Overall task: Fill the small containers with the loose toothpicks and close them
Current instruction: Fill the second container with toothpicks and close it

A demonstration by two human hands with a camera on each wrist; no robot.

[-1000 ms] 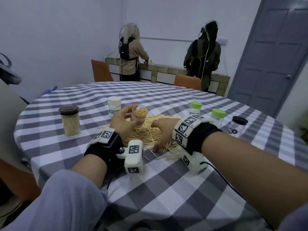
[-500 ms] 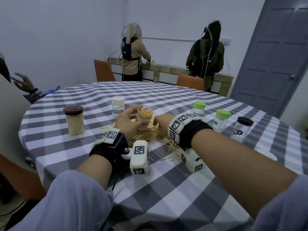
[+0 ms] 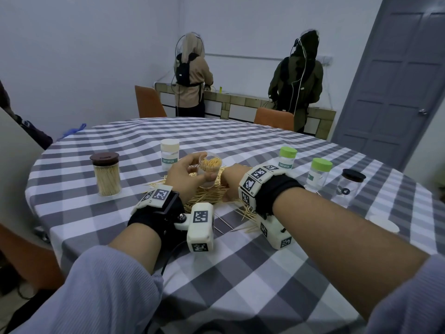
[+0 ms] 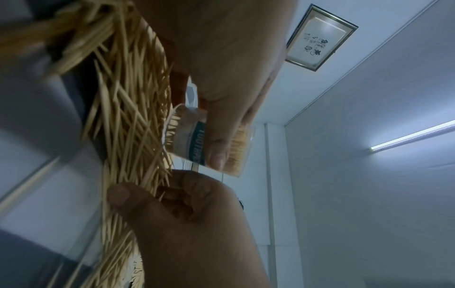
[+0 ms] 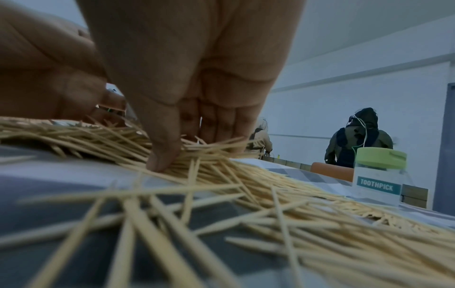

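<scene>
Right hand shifted along toothpick pile; six containers.

Grey-and-white checked tablecloth; pale straw-yellow loose toothpicks; clear open container with teal label band; white-lidded container, teal label; two containers with lime-green lids; dark brown lid on full jar; black lid on clear jar; black wrist straps with white blocks bearing black-and-white square markers; light lavender ribbed sleeve; orange-brown chairs; grey-blue door
</scene>
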